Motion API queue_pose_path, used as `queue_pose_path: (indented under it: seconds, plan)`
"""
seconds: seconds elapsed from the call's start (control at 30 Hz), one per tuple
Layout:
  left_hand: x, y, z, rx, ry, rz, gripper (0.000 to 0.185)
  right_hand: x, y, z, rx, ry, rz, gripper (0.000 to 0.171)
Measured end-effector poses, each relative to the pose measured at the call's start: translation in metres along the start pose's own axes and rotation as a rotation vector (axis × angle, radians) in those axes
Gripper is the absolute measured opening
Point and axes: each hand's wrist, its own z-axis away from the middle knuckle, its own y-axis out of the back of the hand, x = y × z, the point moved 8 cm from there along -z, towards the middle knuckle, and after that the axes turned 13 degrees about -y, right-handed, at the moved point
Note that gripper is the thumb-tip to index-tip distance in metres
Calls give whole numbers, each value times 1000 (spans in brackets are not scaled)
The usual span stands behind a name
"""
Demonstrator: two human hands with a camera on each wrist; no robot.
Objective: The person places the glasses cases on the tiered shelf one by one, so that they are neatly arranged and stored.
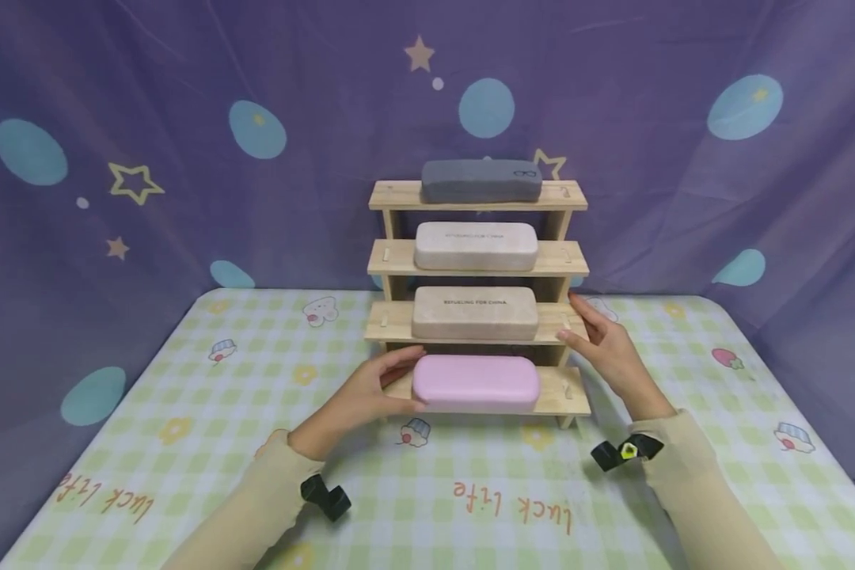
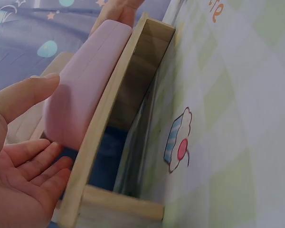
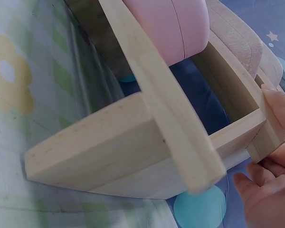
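A pink glasses case (image 1: 476, 383) lies on the lowest board of a stepped wooden display rack (image 1: 560, 393). My left hand (image 1: 370, 392) is at the case's left end, thumb toward the front and fingers behind. In the left wrist view, the thumb (image 2: 40, 88) overlaps the case while the loosely bent fingers lie close to its end. My right hand (image 1: 613, 352) grips the right end of the rack's second board from the bottom. The right wrist view shows its thumb (image 3: 278, 102) on one side of that board and the fingers bent round the other.
Higher up the rack sit a beige case (image 1: 474, 314) with lettering, a whitish case (image 1: 476, 246) and a grey-blue case (image 1: 480, 181), one per board. A green-checked cloth (image 1: 221, 443) covers the table. Behind hangs a purple curtain (image 1: 328, 198).
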Motion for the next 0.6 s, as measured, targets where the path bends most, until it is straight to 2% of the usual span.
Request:
queue_pose_path:
  seconds: [0.13,0.27,0.43,0.5,0.6]
  plan:
    - [7,8,5,-9,-14,-9,78,2,1,-2,-3,-12,10,69]
    - [13,22,11,-10,-49,-88,70,3,4,-4,-2,-8,47,69]
    - [21,45,18,30,-106,-186,59,6,5,-4,-1,-4,75,69]
    - [27,55,19,50,-143,-239,57,8,7,-4,4,2,103,68]
    - [35,72,21,75,-198,-375,54,9,10,-2,20,6,195,69]
